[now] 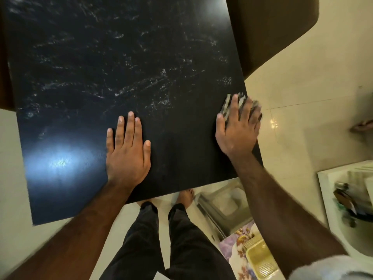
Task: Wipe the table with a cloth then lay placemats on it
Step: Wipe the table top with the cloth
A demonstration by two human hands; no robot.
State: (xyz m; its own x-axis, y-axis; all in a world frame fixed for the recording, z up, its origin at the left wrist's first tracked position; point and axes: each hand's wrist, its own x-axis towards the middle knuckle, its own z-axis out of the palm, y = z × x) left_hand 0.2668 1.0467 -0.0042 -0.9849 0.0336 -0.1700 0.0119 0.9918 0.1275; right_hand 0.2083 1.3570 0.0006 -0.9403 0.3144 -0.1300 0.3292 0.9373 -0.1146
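Observation:
A black glossy table (84, 67) fills most of the view, streaked with whitish wet smears across its far half. My left hand (129, 150) lies flat on the tabletop near the front edge, fingers straight and spread. My right hand (238, 126) presses a grey-and-white striped cloth (229, 104) flat against the table's right edge, fingers straight; the hand covers most of the cloth. A floral placemat (238, 241) lies low at the right, below the table.
A brown chair seat (272, 31) stands beyond the table's far right corner. A steel stool (226, 207) sits under the front right corner. A white basin (347, 209) with utensils is at the right, a yellow tray (260, 259) lies on the placemat. The floor is pale tile.

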